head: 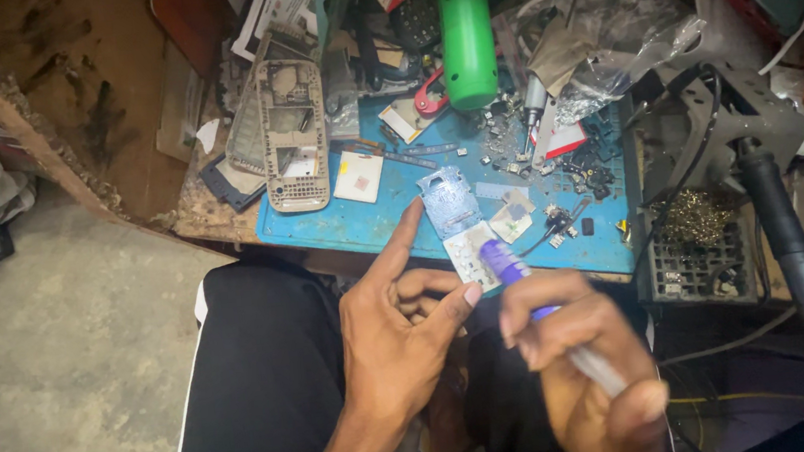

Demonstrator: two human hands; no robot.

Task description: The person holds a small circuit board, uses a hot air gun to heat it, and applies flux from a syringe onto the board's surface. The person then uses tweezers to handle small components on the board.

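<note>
My left hand (397, 330) points its index finger up toward a small phone circuit board (449, 202) lying on the blue work mat (363, 225). Its thumb rests against a white keypad sheet (469, 254) at the mat's near edge; I cannot tell whether it grips it. My right hand (583, 366) is closed around a purple-tipped pen-like tool (509, 265), whose tip sits over the white keypad sheet. A grey phone frame (293, 133) lies on the mat's left part.
A green cylinder (467, 28) stands at the back. Tiny parts and screws (553, 157) litter the mat's right side. A soldering stand with brass wool (696, 222) and a black handle (785, 228) sit at right. Concrete floor lies left.
</note>
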